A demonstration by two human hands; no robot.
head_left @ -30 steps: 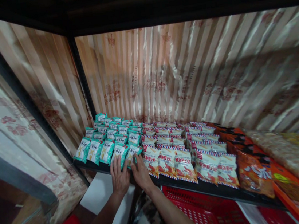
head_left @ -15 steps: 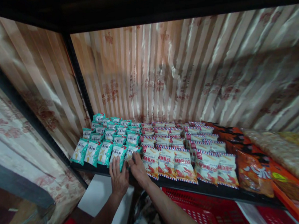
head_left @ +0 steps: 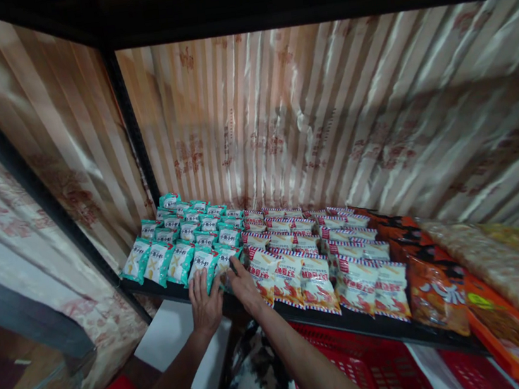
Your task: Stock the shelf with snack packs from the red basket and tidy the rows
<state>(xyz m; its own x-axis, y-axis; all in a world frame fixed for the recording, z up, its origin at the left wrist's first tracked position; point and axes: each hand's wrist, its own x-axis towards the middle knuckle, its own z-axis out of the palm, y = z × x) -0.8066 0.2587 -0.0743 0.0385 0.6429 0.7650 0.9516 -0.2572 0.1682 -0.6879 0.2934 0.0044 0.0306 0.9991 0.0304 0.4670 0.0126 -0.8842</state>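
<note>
Left hand, right hand side by side, fingers seemingly flat.

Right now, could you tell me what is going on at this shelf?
A person has both hands on the front row of teal snack packets at the shelf edge. The left hand lies flat on one packet; the right hand touches the neighbouring one, beside the red-and-white packets. Red baskets sit below.

Your left hand and right hand rest on teal snack packets at shelf edge; red-white packets just right of them.
</note>
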